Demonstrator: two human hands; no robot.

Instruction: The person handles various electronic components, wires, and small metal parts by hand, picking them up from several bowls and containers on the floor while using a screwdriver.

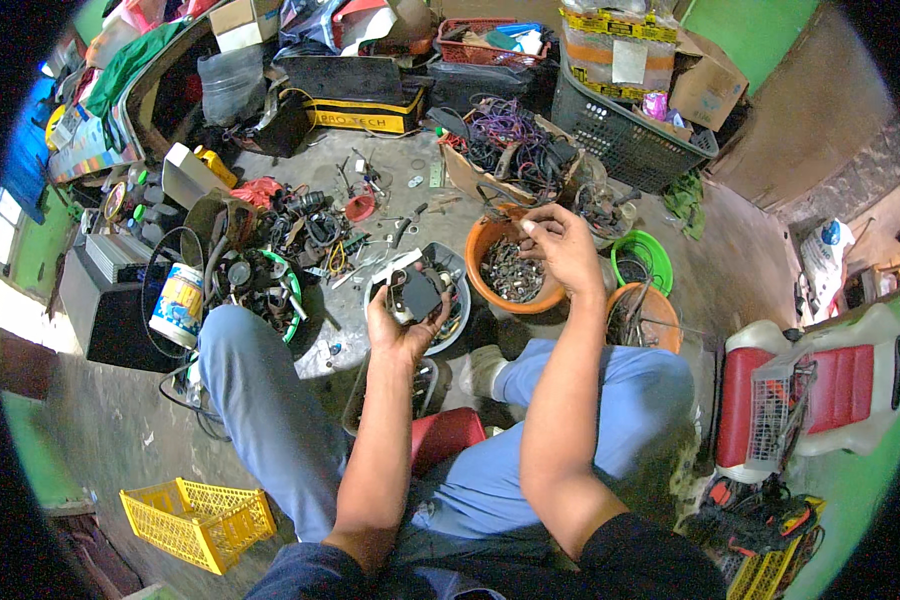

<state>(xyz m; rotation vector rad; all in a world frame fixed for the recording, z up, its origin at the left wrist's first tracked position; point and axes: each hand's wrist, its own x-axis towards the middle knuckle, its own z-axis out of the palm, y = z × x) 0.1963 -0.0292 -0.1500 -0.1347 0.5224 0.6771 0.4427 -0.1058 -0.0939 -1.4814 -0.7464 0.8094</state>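
My left hand [402, 335] is closed round a black blocky part [422, 293] with a smooth dark face, held over a grey bucket [458, 318] of mixed pieces. My right hand [564, 248] hangs above an orange bucket [482, 250] that holds a heap of small metal bits, probably screws. Its thumb and fingertips are pinched together. Whatever may be between them is too small to make out. Beside that bucket stand a green bucket [660, 252] and a second orange bucket [667, 328] with thin rods or wires in it.
A carton of tangled cables [515, 150] stands beyond the buckets. Loose parts and wires [315, 220] litter the floor at the left, near a white tub [178, 305]. A yellow crate [200, 525] lies at the lower left. A red and white seat [820, 395] is at the right.
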